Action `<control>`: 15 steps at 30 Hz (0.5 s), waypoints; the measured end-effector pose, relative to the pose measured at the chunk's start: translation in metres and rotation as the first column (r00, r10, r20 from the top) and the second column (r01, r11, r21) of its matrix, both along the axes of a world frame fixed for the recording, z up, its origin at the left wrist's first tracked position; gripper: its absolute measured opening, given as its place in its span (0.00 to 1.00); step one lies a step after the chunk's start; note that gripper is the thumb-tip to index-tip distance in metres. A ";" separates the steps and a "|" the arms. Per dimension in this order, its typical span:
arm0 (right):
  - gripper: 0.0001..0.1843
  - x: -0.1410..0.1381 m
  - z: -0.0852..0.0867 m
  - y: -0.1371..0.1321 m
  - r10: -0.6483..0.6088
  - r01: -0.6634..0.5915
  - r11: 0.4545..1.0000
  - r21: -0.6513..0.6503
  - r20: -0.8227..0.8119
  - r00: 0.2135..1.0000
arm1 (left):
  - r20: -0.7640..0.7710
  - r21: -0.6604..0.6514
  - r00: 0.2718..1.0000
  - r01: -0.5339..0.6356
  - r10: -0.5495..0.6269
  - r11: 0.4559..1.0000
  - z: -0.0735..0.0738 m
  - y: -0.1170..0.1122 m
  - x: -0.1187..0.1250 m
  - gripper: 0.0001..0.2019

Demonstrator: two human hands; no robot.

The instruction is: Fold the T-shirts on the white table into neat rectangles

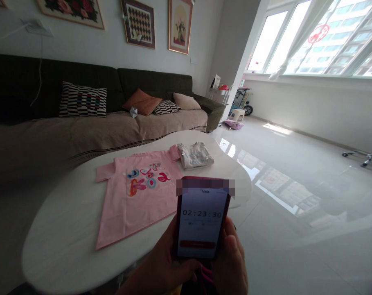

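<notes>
You've got both hands, left hand (161, 266) & right hand (231, 262), wrapped round the phone (201, 219) near you w/ timer showing, one folded shirt (194, 155) done at far right, pink tee (136, 191) flat, unfolded, on the table (59, 241).

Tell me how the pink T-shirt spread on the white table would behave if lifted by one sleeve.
The pink T-shirt is thin cloth lying flat, so it would likely droop limply. It looks light. On the smooth table it would probably slide easily.

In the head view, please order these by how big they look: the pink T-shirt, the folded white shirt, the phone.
1. pink T-shirt
2. phone, though it looks big mainly because it is near the camera
3. folded white shirt
</notes>
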State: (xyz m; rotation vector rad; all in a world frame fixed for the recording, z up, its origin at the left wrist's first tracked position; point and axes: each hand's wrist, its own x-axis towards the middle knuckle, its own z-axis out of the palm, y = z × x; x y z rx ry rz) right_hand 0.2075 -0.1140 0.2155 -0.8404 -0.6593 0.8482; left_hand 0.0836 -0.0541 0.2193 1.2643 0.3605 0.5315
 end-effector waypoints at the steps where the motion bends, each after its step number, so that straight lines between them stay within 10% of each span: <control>1: 0.22 0.001 -0.001 -0.001 0.005 -0.005 1.000 -0.003 0.000 1.000 | 0.000 0.010 1.000 0.008 -0.008 1.000 -0.001 0.000 0.000 0.36; 15: 0.25 0.000 0.001 -0.002 -0.007 0.008 0.999 -0.047 0.018 1.000 | 0.019 0.061 1.000 0.023 -0.024 0.998 -0.005 0.002 0.000 0.35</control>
